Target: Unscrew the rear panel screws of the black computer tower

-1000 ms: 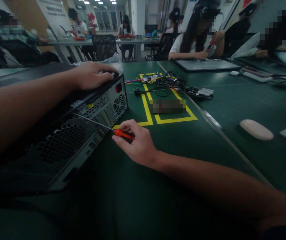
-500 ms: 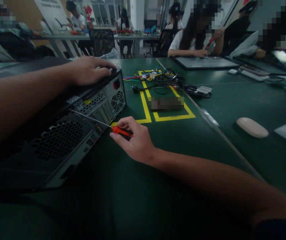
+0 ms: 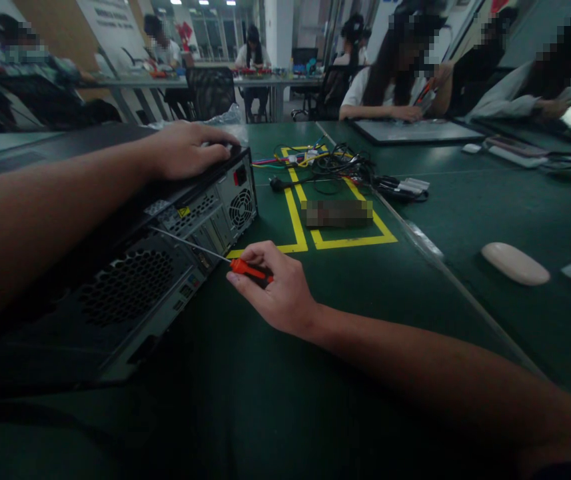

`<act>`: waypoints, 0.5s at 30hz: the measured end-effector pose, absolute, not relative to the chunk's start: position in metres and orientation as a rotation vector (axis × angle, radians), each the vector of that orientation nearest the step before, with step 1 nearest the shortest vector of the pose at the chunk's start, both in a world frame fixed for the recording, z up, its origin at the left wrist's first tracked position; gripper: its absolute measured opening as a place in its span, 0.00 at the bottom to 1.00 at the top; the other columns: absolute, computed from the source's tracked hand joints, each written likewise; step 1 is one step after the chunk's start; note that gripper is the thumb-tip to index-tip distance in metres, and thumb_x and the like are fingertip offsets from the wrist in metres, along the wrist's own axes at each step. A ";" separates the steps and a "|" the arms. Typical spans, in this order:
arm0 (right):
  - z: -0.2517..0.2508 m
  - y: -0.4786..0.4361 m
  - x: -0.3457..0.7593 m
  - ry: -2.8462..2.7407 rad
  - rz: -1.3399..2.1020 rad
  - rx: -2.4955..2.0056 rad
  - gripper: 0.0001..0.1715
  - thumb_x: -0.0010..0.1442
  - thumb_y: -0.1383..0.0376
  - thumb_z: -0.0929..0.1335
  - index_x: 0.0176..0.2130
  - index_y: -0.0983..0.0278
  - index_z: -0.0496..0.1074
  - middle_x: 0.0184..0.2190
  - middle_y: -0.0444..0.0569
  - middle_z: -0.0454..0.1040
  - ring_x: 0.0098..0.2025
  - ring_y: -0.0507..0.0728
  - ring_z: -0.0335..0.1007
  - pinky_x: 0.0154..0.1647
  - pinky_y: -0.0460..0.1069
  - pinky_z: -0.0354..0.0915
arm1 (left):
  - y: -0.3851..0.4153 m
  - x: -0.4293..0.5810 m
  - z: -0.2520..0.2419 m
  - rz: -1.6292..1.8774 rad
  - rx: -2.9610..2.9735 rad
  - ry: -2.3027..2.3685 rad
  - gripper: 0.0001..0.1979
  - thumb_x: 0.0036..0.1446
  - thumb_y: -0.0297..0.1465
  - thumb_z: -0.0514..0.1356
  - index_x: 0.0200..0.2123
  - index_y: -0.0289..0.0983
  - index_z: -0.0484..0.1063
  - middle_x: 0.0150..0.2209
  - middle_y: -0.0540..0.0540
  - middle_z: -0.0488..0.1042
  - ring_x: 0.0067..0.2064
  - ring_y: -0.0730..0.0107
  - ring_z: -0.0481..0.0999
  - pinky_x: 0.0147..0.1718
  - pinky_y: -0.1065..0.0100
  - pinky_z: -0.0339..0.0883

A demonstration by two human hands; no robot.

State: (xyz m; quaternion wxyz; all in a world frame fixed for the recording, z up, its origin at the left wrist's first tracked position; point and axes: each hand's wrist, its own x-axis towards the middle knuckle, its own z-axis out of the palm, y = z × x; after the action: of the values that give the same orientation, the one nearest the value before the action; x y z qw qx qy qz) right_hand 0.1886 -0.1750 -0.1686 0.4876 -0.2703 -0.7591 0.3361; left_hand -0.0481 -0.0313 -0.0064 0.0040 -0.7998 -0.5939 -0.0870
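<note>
A dark computer case [image 3: 200, 233] lies on its side at the left, its back panel with fan grille, vents and ports facing me and to the right. My left hand [image 3: 190, 148] rests on top of the case near its far edge, fingers stretched out and holding nothing. In my right hand [image 3: 285, 287] is a screwdriver [image 3: 249, 269] with an orange and black handle, gripped between thumb and fingers. Its long thin shaft points left, the tip at the edge of the back panel. Whether a screw sits under the tip is too small to tell.
Tangled cables [image 3: 340, 163] lie beyond the case by yellow tape [image 3: 360, 242] on the green table [image 3: 415, 267]. A blurred-out box [image 3: 338, 214] sits within the tape. A pale computer mouse [image 3: 515, 263] is at right. A co-worker [image 3: 390, 93] sits across the table; several others work behind.
The whole view has shifted slightly, with everything a little lower and further right. My left hand still rests on the case, and the screwdriver tip stays at the same panel edge.
</note>
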 end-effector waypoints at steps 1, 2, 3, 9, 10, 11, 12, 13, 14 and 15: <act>-0.169 -0.175 0.189 -1.846 0.816 -0.647 0.11 0.76 0.55 0.77 0.51 0.56 0.75 0.46 0.46 0.86 0.44 0.57 0.84 0.51 0.55 0.79 | -0.032 -0.047 -0.006 -0.269 -2.506 -1.870 0.40 0.76 0.49 0.51 0.80 0.38 0.79 0.74 0.40 0.82 0.77 0.36 0.78 0.80 0.43 0.65; -0.169 -0.175 0.189 -1.847 0.813 -0.643 0.11 0.76 0.55 0.77 0.51 0.56 0.75 0.46 0.46 0.86 0.44 0.57 0.84 0.51 0.55 0.79 | -0.033 -0.046 -0.006 -0.268 -2.501 -1.879 0.40 0.76 0.49 0.51 0.80 0.37 0.79 0.74 0.40 0.82 0.77 0.36 0.78 0.80 0.43 0.65; -0.169 -0.175 0.189 -1.849 0.809 -0.645 0.11 0.76 0.55 0.77 0.51 0.56 0.75 0.46 0.46 0.86 0.44 0.57 0.84 0.51 0.55 0.79 | -0.033 -0.045 -0.005 -0.269 -2.495 -1.887 0.40 0.76 0.48 0.51 0.80 0.37 0.78 0.74 0.41 0.82 0.76 0.36 0.78 0.80 0.43 0.64; -0.167 -0.175 0.190 -1.861 0.812 -0.660 0.12 0.76 0.55 0.77 0.51 0.56 0.75 0.46 0.46 0.86 0.44 0.58 0.84 0.51 0.55 0.79 | -0.035 -0.044 -0.003 -0.266 -2.521 -1.878 0.40 0.76 0.48 0.51 0.80 0.37 0.79 0.77 0.38 0.81 0.76 0.34 0.79 0.79 0.42 0.66; -0.166 -0.175 0.190 -1.863 0.812 -0.665 0.12 0.76 0.55 0.77 0.51 0.56 0.76 0.46 0.47 0.86 0.44 0.58 0.84 0.51 0.55 0.79 | -0.034 -0.045 -0.003 -0.274 -2.526 -1.873 0.40 0.76 0.48 0.51 0.80 0.38 0.79 0.76 0.38 0.81 0.76 0.35 0.79 0.79 0.42 0.66; -0.166 -0.176 0.190 -1.863 0.811 -0.672 0.12 0.76 0.55 0.77 0.51 0.56 0.76 0.46 0.47 0.86 0.44 0.58 0.84 0.51 0.55 0.79 | -0.033 -0.046 -0.004 -0.282 -2.527 -1.865 0.40 0.76 0.49 0.51 0.80 0.38 0.80 0.76 0.39 0.82 0.75 0.35 0.79 0.79 0.42 0.67; -0.165 -0.176 0.190 -1.863 0.810 -0.683 0.12 0.76 0.55 0.77 0.51 0.56 0.76 0.47 0.47 0.87 0.44 0.58 0.84 0.51 0.55 0.79 | -0.033 -0.046 -0.004 -0.287 -2.524 -1.857 0.40 0.76 0.49 0.51 0.80 0.39 0.80 0.75 0.39 0.82 0.75 0.36 0.80 0.79 0.43 0.67; -0.165 -0.176 0.191 -1.860 0.806 -0.689 0.12 0.76 0.55 0.77 0.51 0.56 0.77 0.47 0.47 0.87 0.44 0.58 0.84 0.51 0.55 0.79 | -0.032 -0.047 -0.004 -0.287 -2.519 -1.850 0.40 0.76 0.49 0.51 0.80 0.39 0.80 0.74 0.39 0.83 0.75 0.36 0.80 0.78 0.43 0.67; -0.165 -0.177 0.191 -1.859 0.803 -0.691 0.12 0.76 0.55 0.77 0.51 0.56 0.77 0.47 0.47 0.87 0.44 0.59 0.84 0.51 0.55 0.79 | -0.032 -0.047 -0.004 -0.284 -2.516 -1.846 0.40 0.76 0.49 0.51 0.80 0.38 0.79 0.74 0.38 0.83 0.75 0.35 0.80 0.78 0.42 0.67; -0.164 -0.177 0.191 -1.857 0.799 -0.690 0.11 0.76 0.54 0.77 0.51 0.56 0.77 0.47 0.48 0.87 0.44 0.59 0.84 0.51 0.55 0.79 | -0.032 -0.047 -0.004 -0.278 -2.517 -1.848 0.40 0.76 0.49 0.51 0.80 0.37 0.79 0.74 0.36 0.83 0.75 0.34 0.79 0.78 0.42 0.67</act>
State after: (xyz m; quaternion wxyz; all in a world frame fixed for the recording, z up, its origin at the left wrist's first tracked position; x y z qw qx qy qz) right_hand 0.1907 -0.1770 -0.1643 0.4817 -0.2831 -0.7619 0.3277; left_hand -0.0474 -0.0321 -0.0039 0.0034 -0.8029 -0.5895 -0.0886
